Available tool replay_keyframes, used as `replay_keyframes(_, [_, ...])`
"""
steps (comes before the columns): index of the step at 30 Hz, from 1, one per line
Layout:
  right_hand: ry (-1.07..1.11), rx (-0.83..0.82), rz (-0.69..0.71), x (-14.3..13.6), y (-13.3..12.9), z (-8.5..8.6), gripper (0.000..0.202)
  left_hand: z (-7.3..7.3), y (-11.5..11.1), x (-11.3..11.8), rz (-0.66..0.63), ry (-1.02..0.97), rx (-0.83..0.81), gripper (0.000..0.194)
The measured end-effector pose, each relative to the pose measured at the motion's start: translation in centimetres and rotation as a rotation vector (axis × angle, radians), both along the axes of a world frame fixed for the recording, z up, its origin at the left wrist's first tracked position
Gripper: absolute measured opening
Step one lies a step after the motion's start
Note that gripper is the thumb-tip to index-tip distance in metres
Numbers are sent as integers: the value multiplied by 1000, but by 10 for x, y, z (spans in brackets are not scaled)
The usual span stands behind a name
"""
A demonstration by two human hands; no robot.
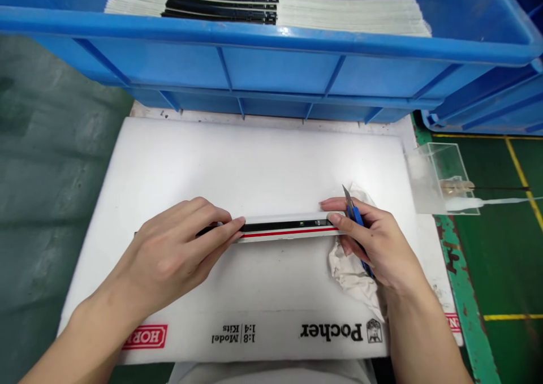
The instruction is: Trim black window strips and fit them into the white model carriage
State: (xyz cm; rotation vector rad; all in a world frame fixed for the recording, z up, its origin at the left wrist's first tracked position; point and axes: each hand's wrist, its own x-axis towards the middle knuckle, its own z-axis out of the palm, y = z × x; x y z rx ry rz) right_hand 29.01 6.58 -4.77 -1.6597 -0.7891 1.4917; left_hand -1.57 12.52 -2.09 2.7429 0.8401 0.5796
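Note:
A long narrow piece (280,229) with black, white and red bands along it lies level across the white foam board (271,169). My left hand (182,248) pinches its left part, and the fingers hide some of the black band. At the other end my right hand (377,234) is closed, with the thumb on the piece. The same hand also holds a blue utility knife (356,214), whose bare blade points up and away. Beneath the right hand is a crumpled white cloth (354,274), partly covered by it.
Beyond the board stands a large blue crate (271,70) with stacked black and white strips (352,15). To the right, a clear plastic box (445,172) holds a brush-like tool at the board's edge. Another blue crate (487,104) sits at the far right.

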Motion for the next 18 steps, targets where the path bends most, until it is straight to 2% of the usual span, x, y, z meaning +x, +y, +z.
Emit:
replay_keyframes(7, [-50, 29, 0, -2, 1, 0, 28, -4, -1, -2, 37, -2, 8, 25])
replay_keyframes(10, [-70, 42, 0, -3, 0, 0, 26, -3, -9, 4, 98, 39, 48, 24])
replay_keyframes(13, [-83, 48, 7, -3, -1, -1, 26, 0, -33, 28, 172, 18, 25, 38])
replay_keyframes(17, [-94, 57, 14, -1, -4, -3, 27, -2, -74, 83, 89, -120, -219, 58])
replay_keyframes(18, [-93, 59, 17, 0, -4, -4, 27, -4, -81, 95, 111, -126, -277, 62])
